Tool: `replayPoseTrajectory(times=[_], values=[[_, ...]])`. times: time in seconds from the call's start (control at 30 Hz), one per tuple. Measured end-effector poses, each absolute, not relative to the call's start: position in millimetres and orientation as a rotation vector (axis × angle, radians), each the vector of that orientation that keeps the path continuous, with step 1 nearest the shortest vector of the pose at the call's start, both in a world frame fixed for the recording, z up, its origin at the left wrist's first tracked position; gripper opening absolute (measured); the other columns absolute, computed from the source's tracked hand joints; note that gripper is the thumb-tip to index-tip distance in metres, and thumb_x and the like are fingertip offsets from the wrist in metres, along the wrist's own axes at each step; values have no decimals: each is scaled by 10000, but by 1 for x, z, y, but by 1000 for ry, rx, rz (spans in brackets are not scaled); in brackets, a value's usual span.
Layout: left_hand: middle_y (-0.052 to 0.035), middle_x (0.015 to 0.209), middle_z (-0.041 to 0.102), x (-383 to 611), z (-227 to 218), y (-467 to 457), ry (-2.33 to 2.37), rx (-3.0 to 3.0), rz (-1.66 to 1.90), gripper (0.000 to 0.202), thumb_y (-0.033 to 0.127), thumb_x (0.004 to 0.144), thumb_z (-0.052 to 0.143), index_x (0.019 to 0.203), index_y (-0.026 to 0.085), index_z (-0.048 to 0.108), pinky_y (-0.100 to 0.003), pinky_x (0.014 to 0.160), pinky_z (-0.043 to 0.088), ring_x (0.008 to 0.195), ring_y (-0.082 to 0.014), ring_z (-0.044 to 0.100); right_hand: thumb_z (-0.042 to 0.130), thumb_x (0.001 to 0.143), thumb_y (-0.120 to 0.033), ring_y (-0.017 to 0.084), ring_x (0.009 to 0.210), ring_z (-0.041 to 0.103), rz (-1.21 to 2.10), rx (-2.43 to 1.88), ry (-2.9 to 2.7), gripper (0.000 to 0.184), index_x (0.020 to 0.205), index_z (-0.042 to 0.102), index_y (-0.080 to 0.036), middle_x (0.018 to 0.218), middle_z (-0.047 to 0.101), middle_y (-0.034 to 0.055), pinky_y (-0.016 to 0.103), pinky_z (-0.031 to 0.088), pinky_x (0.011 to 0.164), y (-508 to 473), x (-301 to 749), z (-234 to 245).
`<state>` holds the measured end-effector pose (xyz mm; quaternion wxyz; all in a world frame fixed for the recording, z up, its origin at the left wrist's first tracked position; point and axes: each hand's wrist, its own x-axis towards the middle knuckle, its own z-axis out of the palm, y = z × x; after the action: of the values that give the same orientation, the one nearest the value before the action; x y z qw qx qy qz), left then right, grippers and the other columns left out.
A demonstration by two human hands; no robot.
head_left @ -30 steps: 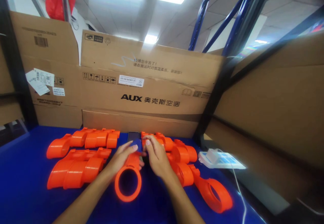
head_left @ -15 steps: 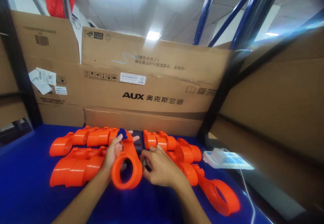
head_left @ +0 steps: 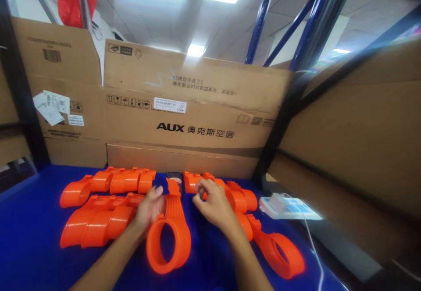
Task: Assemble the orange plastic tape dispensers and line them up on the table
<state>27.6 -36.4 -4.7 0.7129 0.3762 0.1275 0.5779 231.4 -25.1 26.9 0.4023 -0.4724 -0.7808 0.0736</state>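
Observation:
My left hand (head_left: 150, 207) is closed around the upper end of an orange plastic holder (head_left: 175, 207), which has a ribbed neck and a large open ring pointing down toward me. A dark blue piece (head_left: 161, 185) sits at the top of the holder, under my left thumb. To the right of it, my right hand (head_left: 215, 203) is raised with its fingers curled in a pinch, apart from the holder. Whatever lies between those fingertips, if anything, is too small to make out.
Similar orange holders lie in rows on the blue table at left (head_left: 95, 225) and right (head_left: 237, 199), with a single one (head_left: 279, 253) nearer at right. A dark phone-like device (head_left: 174, 175) lies behind my hands. A white power strip (head_left: 296, 210) trails a cable. Cardboard (head_left: 197, 155) walls the back.
The orange holder in my left hand has come lower and closer to me. My right hand has drawn up and away from it, to the right. The view has shifted slightly.

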Motion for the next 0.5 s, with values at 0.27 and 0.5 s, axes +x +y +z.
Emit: replayPoseTrajectory(times=[0.27, 0.5], values=[[-153, 1137, 723, 32, -6, -46, 295, 1022, 1062, 474, 230, 755, 728, 1218, 149, 669, -433, 948, 509, 1135, -340, 638, 615, 718, -195, 154, 552, 512, 460, -1078, -1563, 77, 784, 587, -223, 604, 556, -34, 268, 391, 547, -16, 230, 19], [-138, 1105, 734, 31, -5, -42, 235, 827, 1191, 572, 338, 800, 661, 1336, 162, 569, -450, 962, 497, 1103, -331, 658, 627, 871, -466, 149, 583, 536, 884, -831, -1394, 242, 851, 616, -225, 635, 563, -21, 263, 433, 560, -20, 217, 22]])
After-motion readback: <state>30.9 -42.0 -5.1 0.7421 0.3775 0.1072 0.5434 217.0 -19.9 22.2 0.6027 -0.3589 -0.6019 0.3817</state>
